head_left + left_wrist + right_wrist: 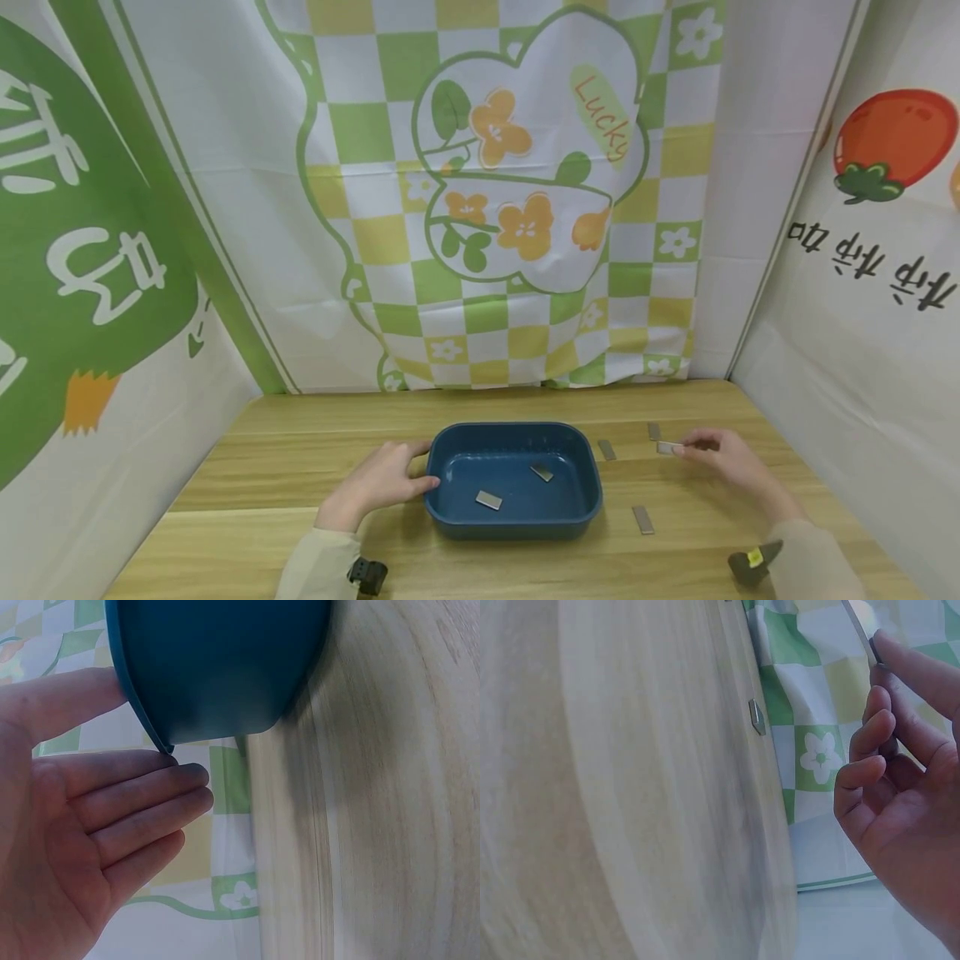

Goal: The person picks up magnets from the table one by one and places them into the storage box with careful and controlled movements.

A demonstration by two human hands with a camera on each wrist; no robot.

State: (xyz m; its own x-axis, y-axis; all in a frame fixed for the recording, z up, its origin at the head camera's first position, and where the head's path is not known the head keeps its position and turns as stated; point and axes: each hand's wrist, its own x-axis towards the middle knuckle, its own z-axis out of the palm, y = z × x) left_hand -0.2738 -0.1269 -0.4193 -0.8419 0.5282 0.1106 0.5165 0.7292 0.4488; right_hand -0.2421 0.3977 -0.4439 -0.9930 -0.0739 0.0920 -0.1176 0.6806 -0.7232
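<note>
A dark blue rectangular basin stands on the table, with two small flat metal plates inside, one at the front left and another farther back. My left hand is at the basin's left side, thumb and fingertips against its rim; the left wrist view shows the fingers of this hand nearly straight. Right of the basin, my right hand pinches a thin silvery metal plate by one end, between thumb and forefinger. In the right wrist view that plate is seen nearly edge-on.
More metal plates lie on the wooden table: one beside the basin, one behind the held plate, one nearer the front. Printed cloth hangs at the back, with walls at both sides.
</note>
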